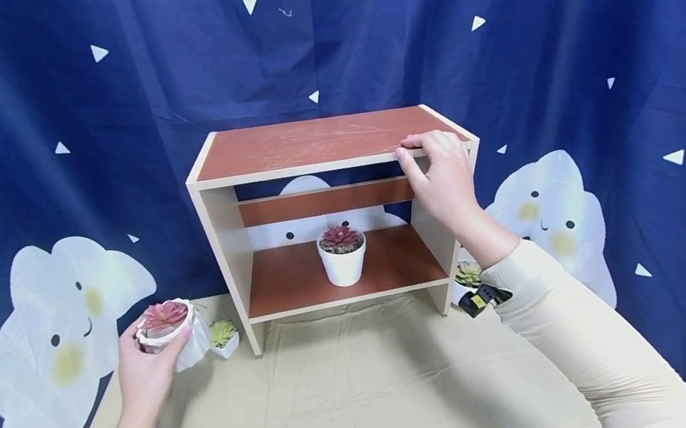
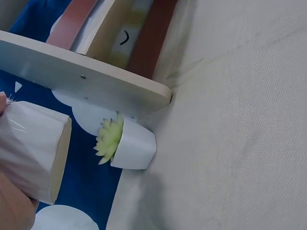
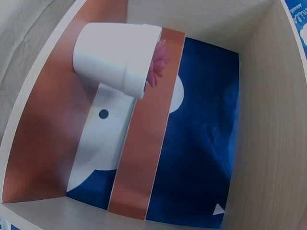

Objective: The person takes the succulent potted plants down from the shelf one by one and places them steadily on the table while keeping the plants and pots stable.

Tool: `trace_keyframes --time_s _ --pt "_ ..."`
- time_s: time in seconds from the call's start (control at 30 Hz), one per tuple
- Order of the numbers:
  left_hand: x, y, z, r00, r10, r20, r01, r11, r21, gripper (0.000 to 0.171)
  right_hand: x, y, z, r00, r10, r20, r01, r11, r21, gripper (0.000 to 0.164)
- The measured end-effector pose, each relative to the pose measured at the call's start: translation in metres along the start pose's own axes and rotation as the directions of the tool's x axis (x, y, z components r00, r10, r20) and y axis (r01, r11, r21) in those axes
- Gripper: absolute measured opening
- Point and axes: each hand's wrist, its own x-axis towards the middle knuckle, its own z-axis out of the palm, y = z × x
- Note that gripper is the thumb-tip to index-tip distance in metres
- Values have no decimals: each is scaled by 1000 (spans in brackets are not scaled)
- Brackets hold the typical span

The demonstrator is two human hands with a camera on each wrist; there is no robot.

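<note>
My left hand (image 1: 147, 368) grips a white-wrapped pot with a pinkish-red succulent (image 1: 164, 316), left of a small two-tier shelf (image 1: 305, 143). In the left wrist view the side and base of this wrapped pot (image 2: 31, 146) show, tilted and off the table. At the shelf's top board, my right hand (image 1: 444, 172) holds the front edge near the right corner, thumb at the edge and fingers over the top. A smooth white pot with a dark red succulent (image 1: 344, 266) stands upright on the lower board, also visible in the right wrist view as a white pot (image 3: 108, 55).
A small green succulent in a white pot (image 1: 225, 341) stands beside the shelf's left side. Another green succulent (image 1: 468, 274) is at its right side, partly hidden by my right arm. A beige cloth (image 1: 344, 393) covers the table; a blue curtain (image 1: 356, 40) hangs behind.
</note>
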Motion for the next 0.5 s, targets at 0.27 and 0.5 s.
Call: trace_keyframes --time_s 0.27,0.5 --pt "1 -4 5 999 -26 -36 27 1000 10 89 0 2 1 1000 -5 -3 5 1000 4 31" --pt "3 -12 11 996 -39 -79 38 999 -17 87 1 1 0 1000 -13 -5 13 1000 4 30"
